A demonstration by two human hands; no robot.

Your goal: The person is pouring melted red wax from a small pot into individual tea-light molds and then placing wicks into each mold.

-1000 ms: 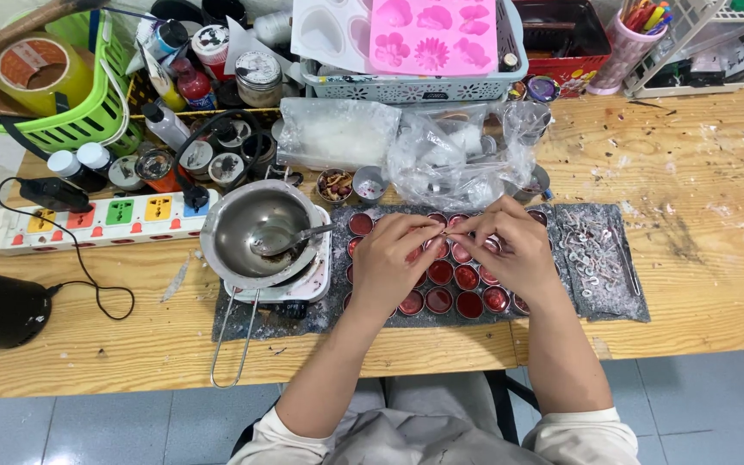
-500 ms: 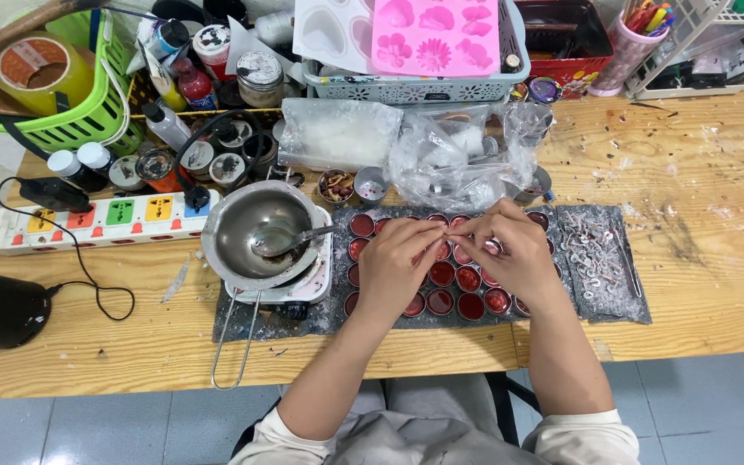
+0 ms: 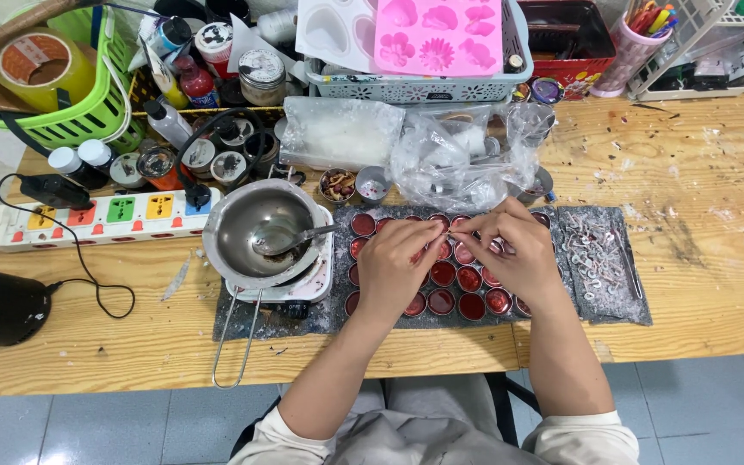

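The table (image 3: 716, 258) is unchanged. Red-filled tins (image 3: 454, 288) sit in rows on a dark mat near its front edge. The left hand (image 3: 398, 263) and right hand (image 3: 514, 254) have shifted slightly rightward, fingertips pinched together on a thin wick (image 3: 451, 231) over the back row.

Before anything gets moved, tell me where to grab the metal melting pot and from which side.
Grip the melting pot by its long wire handle, coming from the near table edge: the handle juts toward the person, clear of the spoon resting inside.
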